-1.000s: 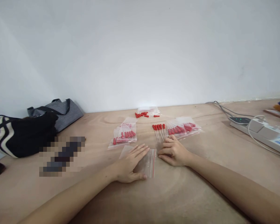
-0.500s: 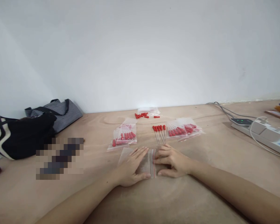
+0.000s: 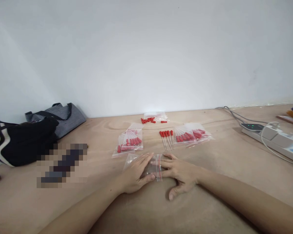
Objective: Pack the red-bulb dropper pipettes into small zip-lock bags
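Observation:
A clear zip bag (image 3: 149,168) with a red-striped zip edge lies on the table in front of me. My left hand (image 3: 138,172) rests flat across its left part, fingers stretched out and thumb near the zip. From the right, my right hand (image 3: 177,171) reaches in with fingers spread and thumb apart on the table. Its fingertips pass the zip edge; whether they are inside the bag or under it, I cannot tell. Just beyond, several red-bulbed droppers (image 3: 166,134) lie side by side. Filled dropper bags lie on the left (image 3: 134,141) and the right (image 3: 185,137).
More red-bulbed droppers (image 3: 148,120) lie by the wall. A black bag (image 3: 31,139) and a striped bag (image 3: 69,122) stand at the left, near a pixelated dark object (image 3: 63,165). A white power strip (image 3: 280,143) with cables is on the right.
My right hand's fingers have spread and moved left past the zip edge, while its thumb has swung down and away. The bag's zip edge now bulges. My left hand has barely moved.

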### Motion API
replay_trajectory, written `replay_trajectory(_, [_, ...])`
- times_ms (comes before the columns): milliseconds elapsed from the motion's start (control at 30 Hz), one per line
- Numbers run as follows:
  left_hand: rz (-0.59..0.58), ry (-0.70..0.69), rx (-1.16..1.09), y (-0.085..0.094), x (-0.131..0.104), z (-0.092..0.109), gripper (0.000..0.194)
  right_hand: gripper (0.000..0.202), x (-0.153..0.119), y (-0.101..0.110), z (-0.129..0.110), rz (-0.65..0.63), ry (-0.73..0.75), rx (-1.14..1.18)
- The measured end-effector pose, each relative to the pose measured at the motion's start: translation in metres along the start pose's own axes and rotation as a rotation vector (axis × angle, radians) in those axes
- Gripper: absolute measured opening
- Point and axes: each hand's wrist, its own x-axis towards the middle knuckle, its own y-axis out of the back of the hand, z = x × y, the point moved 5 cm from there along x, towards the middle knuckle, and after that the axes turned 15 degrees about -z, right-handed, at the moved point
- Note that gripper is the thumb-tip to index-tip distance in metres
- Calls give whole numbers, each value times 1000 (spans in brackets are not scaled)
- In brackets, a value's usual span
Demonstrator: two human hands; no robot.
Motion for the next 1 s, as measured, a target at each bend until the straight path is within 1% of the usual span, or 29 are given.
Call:
replay_trajectory(200, [19, -72, -37, 4, -5, -13, 62, 63, 0, 1, 6, 7, -5, 30])
replay_trajectory(300, [33, -57, -64, 5, -4, -16, 65, 62, 0, 3, 7, 47, -17, 92])
replay_trajectory(400, [54, -34, -79, 6, -2, -13, 59, 50, -3, 8, 13, 121, -6, 236])
replay_trajectory(467, [74, -14, -74, 6, 0, -11, 54, 39, -5, 14, 27, 182, -50, 342])
replay_trajectory(500, [84, 1, -69, 7, 1, -10, 52, 34, -6, 17, 39, 226, -119, 372])
replay_trajectory(533, [94, 18, -65, 7, 2, -10, 51, 31, -7, 21, 54, 279, -223, 380])
replay_trajectory(633, [108, 53, -67, 6, 3, -9, 49, 29, -14, 34, 106, 468, -675, 287])
replay_trajectory(667, [107, 58, -72, 6, 3, -9, 49, 27, -14, 38, 121, 500, -814, 243])
replay_trajectory(733, [104, 62, -83, 5, 3, -10, 49, 28, -9, 43, 143, 503, -1012, 160])
replay_trajectory(800, [106, 61, -93, 5, 3, -10, 49, 31, 0, 45, 157, 475, -1115, 122])
replay_trajectory(833, [109, 61, -97, 5, 2, -10, 50, 31, 5, 45, 161, 469, -1136, 137])
replay_trajectory(900, [112, 67, -101, 5, 2, -11, 50, 24, 14, 43, 165, 488, -1135, 216])
replay_trajectory(1000, [120, 64, -101, 4, 2, -12, 51, 13, 21, 42, 166, 553, -1105, 339])
